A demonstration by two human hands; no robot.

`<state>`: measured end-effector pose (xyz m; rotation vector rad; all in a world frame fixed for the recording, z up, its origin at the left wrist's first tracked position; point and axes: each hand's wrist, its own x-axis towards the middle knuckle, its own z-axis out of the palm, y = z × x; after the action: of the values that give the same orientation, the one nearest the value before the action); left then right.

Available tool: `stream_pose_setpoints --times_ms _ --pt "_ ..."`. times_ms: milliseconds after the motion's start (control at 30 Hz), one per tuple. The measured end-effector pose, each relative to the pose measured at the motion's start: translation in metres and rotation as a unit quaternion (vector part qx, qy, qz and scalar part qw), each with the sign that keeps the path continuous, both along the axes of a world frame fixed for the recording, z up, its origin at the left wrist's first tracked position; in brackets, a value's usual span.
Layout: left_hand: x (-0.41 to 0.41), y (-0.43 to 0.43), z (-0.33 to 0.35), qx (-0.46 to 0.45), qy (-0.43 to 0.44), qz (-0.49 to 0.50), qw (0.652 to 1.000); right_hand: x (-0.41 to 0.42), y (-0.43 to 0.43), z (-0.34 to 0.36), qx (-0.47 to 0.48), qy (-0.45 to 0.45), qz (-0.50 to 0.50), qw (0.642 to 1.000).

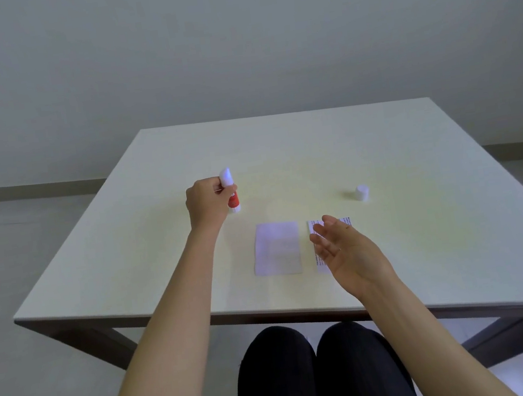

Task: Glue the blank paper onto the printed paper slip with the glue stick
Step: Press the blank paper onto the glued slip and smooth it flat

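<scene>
The left hand (205, 202) grips the upright glue stick (231, 191); the right hand (343, 247) hovers spread open over the printed paper slip (315, 227).

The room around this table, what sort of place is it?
Probably a plain, sparsely furnished room set up for a desk task. A bare pale wall, a pale table with dark legs, and on it only a glue stick, its cap and two papers.

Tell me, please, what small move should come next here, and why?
Probably bring the glue stick, uncapped in the left hand, down to the blank paper: its cap already stands aside, and both papers lie apart.
</scene>
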<state>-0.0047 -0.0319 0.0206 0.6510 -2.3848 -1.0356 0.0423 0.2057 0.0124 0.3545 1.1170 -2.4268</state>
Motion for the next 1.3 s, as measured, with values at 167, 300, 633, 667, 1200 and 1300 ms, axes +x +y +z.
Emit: stream_pose_setpoints --times_ms 167,300,633,667,1200,1300 --pt "0.0 0.0 -0.007 0.014 0.006 -0.008 1.0 0.002 0.0 -0.001 0.003 -0.001 -0.004 1.0" --pt "0.003 0.003 -0.01 0.027 0.03 -0.028 0.999 0.008 -0.008 -0.003 0.129 0.096 0.02 0.987" --pt "0.018 -0.005 -0.025 0.096 0.037 -0.004 0.995 0.036 -0.043 -0.025 0.71 0.569 0.197 0.365" --pt "0.021 -0.008 -0.027 0.088 0.051 0.008 0.995 0.039 -0.043 -0.026 0.714 0.571 0.208 0.348" --pt "0.041 0.023 -0.003 0.177 0.183 0.015 0.967 0.073 -0.043 -0.035 0.663 0.682 0.058 0.302" --pt "0.046 0.029 -0.001 0.188 0.165 -0.018 0.968 0.06 -0.039 -0.015 0.668 0.629 0.017 0.396"
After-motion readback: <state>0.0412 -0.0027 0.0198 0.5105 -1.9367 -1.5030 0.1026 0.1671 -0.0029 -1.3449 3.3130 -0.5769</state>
